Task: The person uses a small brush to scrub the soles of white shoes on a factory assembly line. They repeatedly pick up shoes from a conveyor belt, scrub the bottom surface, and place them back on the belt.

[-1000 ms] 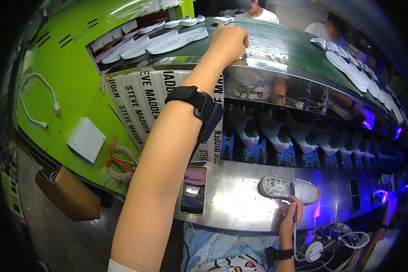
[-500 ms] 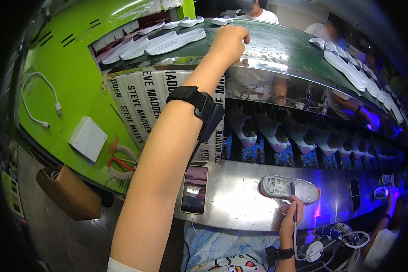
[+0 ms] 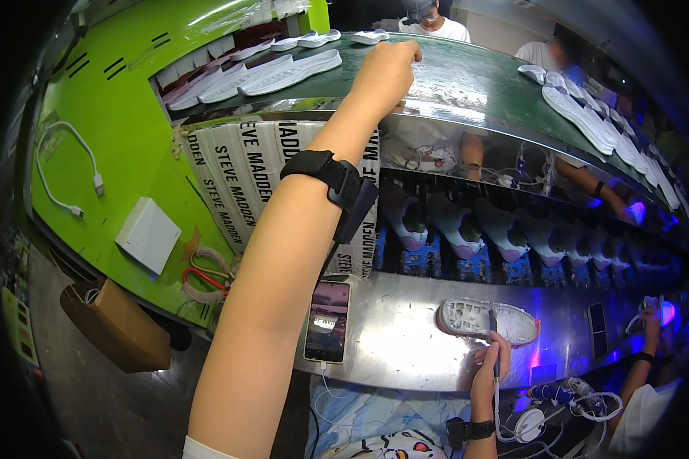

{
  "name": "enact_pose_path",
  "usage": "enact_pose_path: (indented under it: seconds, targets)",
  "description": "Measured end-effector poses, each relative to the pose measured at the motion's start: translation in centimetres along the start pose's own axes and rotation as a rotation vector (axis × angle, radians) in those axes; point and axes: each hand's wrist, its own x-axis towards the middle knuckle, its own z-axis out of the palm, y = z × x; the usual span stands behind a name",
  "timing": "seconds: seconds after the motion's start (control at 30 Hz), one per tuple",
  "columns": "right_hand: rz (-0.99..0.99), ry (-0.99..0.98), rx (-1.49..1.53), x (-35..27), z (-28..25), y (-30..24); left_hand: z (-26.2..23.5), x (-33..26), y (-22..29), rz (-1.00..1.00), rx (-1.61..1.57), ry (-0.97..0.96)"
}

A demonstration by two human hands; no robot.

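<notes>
My left hand [image 3: 389,70] reaches out over the green conveyor belt [image 3: 467,76], its fingers curled inward. Whatever is in those fingers, if anything, is hidden behind the hand. Several white shoe soles [image 3: 291,74] lie on the belt to its left, and one small sole [image 3: 370,37] is just beyond it. Low on the right, my right hand [image 3: 493,358] grips a thin brush [image 3: 493,321] with a pale tube running down from it. The brush's dark tip rests over a pale shoe sole [image 3: 467,316], hollow side up on the metal shelf [image 3: 398,336].
A phone [image 3: 328,321] on a cable lies left of the sole, a dark phone [image 3: 597,330] right of it. Upper shoes [image 3: 459,229] stand in a row under the belt. More soles [image 3: 582,118] lie farther right. A co-worker's hand [image 3: 652,317] works at the far right.
The soles on the belt and the shoes in the row below have shifted slightly left. My hands stay nearly where they were. The co-worker's hand at far right has moved a little.
</notes>
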Motion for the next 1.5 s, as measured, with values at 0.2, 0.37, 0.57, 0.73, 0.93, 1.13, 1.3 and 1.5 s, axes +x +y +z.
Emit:
enact_pose_path:
  seconds: [0.2,0.37,0.57,0.73,0.93,1.13,1.3,1.5]
  targets:
    - [-0.003,0.004,-0.004,-0.2,0.0,0.4,0.1,-0.2,-0.5,0.064,0.105,-0.056]
    - [-0.005,0.003,-0.016,-0.3,0.0,0.1,-0.2,-0.4,-0.1,0.079,0.134,-0.089]
    - [-0.005,0.002,-0.012,-0.4,-0.2,0.1,-0.5,-0.4,0.1,0.077,0.179,-0.118]
    - [0.007,0.006,-0.008,-0.5,-0.2,0.2,-0.5,-0.5,0.4,0.062,0.169,-0.125]
    - [-0.018,0.001,-0.013,-0.6,-0.2,0.2,-0.6,-0.4,0.3,0.075,0.152,-0.135]
    - [-0.011,0.006,-0.009,-0.8,-0.2,0.3,-0.7,-0.3,0.5,0.062,0.148,-0.149]
    - [-0.014,0.005,-0.016,-0.9,-0.3,0.1,-0.6,-0.2,0.6,0.074,0.183,-0.165]
    - [-0.023,0.012,-0.018,-1.0,-0.2,0.1,-0.7,-0.2,0.6,0.084,0.204,-0.183]
